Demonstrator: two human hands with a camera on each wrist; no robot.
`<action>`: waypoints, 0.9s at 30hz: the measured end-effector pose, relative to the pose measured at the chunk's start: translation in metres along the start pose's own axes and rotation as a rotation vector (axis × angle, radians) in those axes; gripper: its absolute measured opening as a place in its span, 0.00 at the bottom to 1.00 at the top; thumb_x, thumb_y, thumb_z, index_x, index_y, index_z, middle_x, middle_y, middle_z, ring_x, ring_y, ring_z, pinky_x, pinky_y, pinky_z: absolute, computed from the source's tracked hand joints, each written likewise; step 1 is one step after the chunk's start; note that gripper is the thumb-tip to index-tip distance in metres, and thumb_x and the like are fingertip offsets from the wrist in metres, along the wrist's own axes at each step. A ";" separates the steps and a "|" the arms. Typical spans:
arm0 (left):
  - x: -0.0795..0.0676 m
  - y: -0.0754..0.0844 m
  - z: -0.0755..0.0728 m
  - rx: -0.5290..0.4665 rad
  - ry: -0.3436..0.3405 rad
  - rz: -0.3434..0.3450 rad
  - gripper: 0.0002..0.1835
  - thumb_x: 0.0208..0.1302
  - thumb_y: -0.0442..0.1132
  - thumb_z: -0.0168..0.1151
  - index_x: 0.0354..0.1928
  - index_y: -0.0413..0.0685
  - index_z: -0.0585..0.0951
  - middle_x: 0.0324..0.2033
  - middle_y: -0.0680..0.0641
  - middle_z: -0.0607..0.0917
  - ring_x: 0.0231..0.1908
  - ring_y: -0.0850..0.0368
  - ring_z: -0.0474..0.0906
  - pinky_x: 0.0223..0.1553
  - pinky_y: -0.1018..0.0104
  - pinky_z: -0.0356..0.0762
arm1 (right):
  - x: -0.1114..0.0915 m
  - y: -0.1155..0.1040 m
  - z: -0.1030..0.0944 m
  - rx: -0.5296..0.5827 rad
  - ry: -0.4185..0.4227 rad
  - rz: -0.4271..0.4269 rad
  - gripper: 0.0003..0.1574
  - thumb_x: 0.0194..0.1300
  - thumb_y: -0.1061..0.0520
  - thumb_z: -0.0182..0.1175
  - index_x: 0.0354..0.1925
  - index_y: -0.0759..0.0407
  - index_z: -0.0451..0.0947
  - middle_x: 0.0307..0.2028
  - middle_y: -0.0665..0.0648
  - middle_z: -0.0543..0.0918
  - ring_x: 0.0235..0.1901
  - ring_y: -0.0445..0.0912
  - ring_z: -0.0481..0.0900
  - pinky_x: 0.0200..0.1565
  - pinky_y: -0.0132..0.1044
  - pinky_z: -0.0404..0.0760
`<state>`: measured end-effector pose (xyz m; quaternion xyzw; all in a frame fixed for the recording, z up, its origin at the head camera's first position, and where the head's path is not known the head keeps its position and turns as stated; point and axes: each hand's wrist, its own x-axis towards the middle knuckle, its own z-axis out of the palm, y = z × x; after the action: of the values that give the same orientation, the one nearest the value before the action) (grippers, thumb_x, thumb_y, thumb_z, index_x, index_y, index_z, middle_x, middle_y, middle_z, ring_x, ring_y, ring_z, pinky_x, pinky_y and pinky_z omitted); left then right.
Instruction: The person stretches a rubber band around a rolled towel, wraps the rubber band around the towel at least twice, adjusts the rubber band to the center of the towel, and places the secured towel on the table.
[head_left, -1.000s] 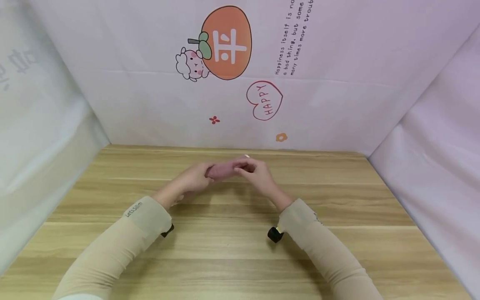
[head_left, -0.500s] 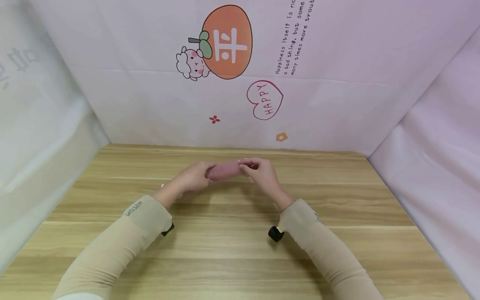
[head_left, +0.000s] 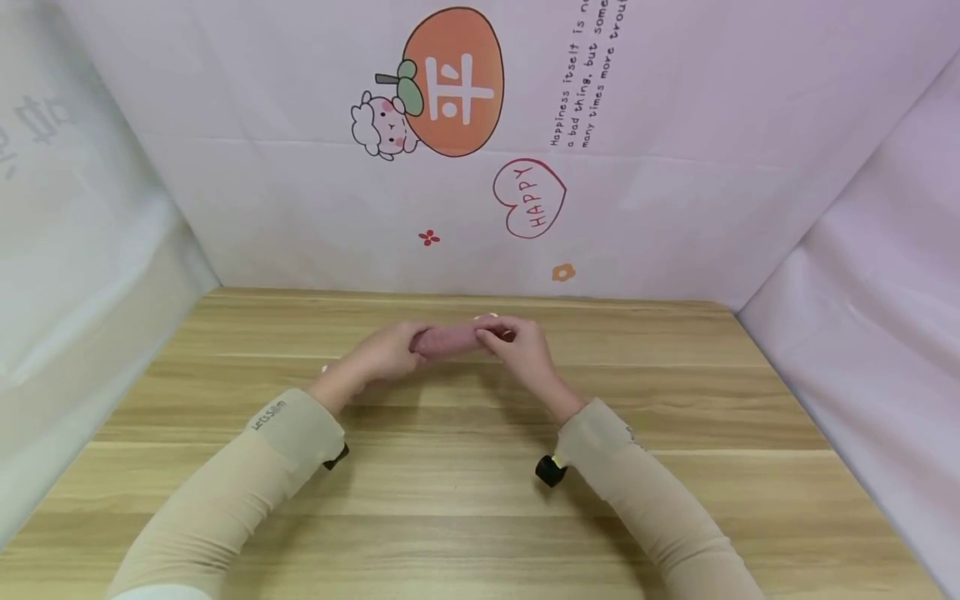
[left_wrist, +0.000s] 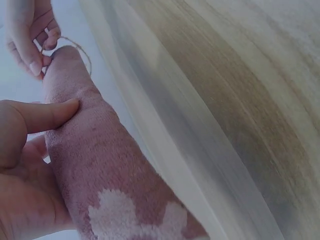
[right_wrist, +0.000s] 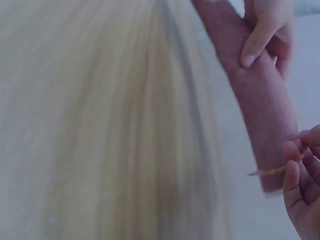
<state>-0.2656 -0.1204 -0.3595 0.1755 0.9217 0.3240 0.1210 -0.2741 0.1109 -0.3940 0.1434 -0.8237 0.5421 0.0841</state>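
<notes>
Roll (head_left: 447, 342) of dusty pink plush, centre of the head frame, slanting between 2 hands over the worktop (head_left: 457, 500); contact underneath not clear. Left hand (head_left: 390, 348): grip wrapped about the roll, thumb pressed on the pile. Right hand (head_left: 521, 348) at the roll's end: fingertips pinching a thin band (left_wrist: 80, 48).

Step in hand, my reading: working the band over that end. Left grip wants to be firm enough to stop the layers loosening, light enough not to flare the end. Best to stretch the loop wider than the end, clear the whole edge, then ease it along evenly. A loop snagged on 1 side could spring off or drag layers askew; the nap will probably resist sliding.

Views differ. Head frame gives the roll's slant, but the band is too small to make out. Left wrist: loop at upper left, bowing out past the roll's side; pale patches (left_wrist: 112, 215) at bottom centre, not seen from the head. Right wrist: band at lower right, crossing the roll just short of its end. Whether it circles fully, cannot tell from any of the 3.
</notes>
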 end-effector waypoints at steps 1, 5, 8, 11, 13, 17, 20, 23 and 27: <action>0.001 -0.001 -0.001 0.005 0.000 0.009 0.30 0.67 0.26 0.58 0.72 0.37 0.70 0.66 0.34 0.75 0.67 0.37 0.69 0.68 0.44 0.65 | 0.000 0.002 0.000 0.013 -0.002 -0.005 0.08 0.68 0.63 0.68 0.43 0.66 0.88 0.35 0.61 0.88 0.31 0.55 0.84 0.30 0.28 0.77; 0.002 0.000 -0.002 0.016 -0.004 0.023 0.30 0.69 0.29 0.59 0.72 0.36 0.69 0.66 0.32 0.74 0.67 0.35 0.69 0.68 0.43 0.65 | -0.003 0.009 -0.002 0.074 -0.048 -0.001 0.07 0.67 0.65 0.68 0.42 0.69 0.85 0.33 0.61 0.87 0.32 0.54 0.84 0.33 0.29 0.80; 0.002 0.000 -0.002 0.028 -0.003 0.036 0.29 0.70 0.30 0.59 0.72 0.35 0.69 0.66 0.32 0.74 0.67 0.35 0.69 0.68 0.43 0.65 | -0.004 0.012 -0.004 0.108 -0.076 0.020 0.07 0.67 0.65 0.68 0.42 0.70 0.84 0.34 0.61 0.87 0.32 0.45 0.83 0.36 0.29 0.80; 0.003 0.001 -0.003 0.007 -0.001 0.040 0.29 0.69 0.30 0.60 0.72 0.36 0.70 0.65 0.32 0.76 0.66 0.36 0.71 0.68 0.44 0.67 | -0.003 0.011 -0.008 0.118 -0.080 0.047 0.07 0.68 0.65 0.68 0.43 0.69 0.84 0.35 0.59 0.87 0.33 0.41 0.82 0.37 0.30 0.80; 0.003 0.001 -0.005 -0.013 -0.001 0.051 0.29 0.68 0.30 0.60 0.71 0.35 0.71 0.64 0.32 0.77 0.64 0.37 0.72 0.67 0.45 0.68 | -0.003 0.010 -0.010 0.111 -0.077 0.067 0.07 0.68 0.64 0.68 0.43 0.68 0.84 0.34 0.58 0.87 0.34 0.41 0.81 0.37 0.30 0.79; 0.005 -0.001 -0.009 -0.080 -0.020 0.066 0.32 0.62 0.27 0.59 0.71 0.34 0.70 0.63 0.33 0.77 0.63 0.38 0.73 0.65 0.46 0.70 | -0.002 0.007 -0.012 0.084 -0.067 0.089 0.08 0.67 0.62 0.68 0.42 0.67 0.84 0.35 0.57 0.87 0.35 0.42 0.81 0.36 0.30 0.78; 0.006 -0.004 -0.012 -0.152 -0.048 0.056 0.37 0.57 0.27 0.58 0.72 0.32 0.68 0.66 0.32 0.74 0.65 0.38 0.71 0.66 0.45 0.68 | -0.001 0.005 -0.010 0.072 -0.069 0.071 0.07 0.67 0.63 0.68 0.42 0.67 0.85 0.38 0.58 0.87 0.35 0.43 0.81 0.36 0.30 0.78; 0.008 -0.006 -0.015 -0.207 -0.074 0.037 0.38 0.57 0.29 0.57 0.73 0.31 0.65 0.68 0.31 0.71 0.67 0.38 0.68 0.68 0.45 0.66 | 0.000 0.003 -0.006 0.076 -0.077 0.047 0.06 0.67 0.66 0.67 0.42 0.68 0.85 0.39 0.59 0.87 0.35 0.43 0.81 0.36 0.30 0.79; 0.008 -0.007 -0.017 -0.216 -0.090 0.032 0.36 0.60 0.31 0.55 0.73 0.32 0.66 0.67 0.32 0.72 0.64 0.41 0.68 0.67 0.46 0.66 | 0.000 0.002 -0.003 0.094 -0.081 0.035 0.06 0.67 0.68 0.66 0.42 0.69 0.84 0.37 0.59 0.87 0.34 0.43 0.80 0.38 0.29 0.78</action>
<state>-0.2806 -0.1314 -0.3519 0.1903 0.8721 0.4152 0.1755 -0.2745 0.1149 -0.3947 0.1544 -0.8024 0.5754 0.0345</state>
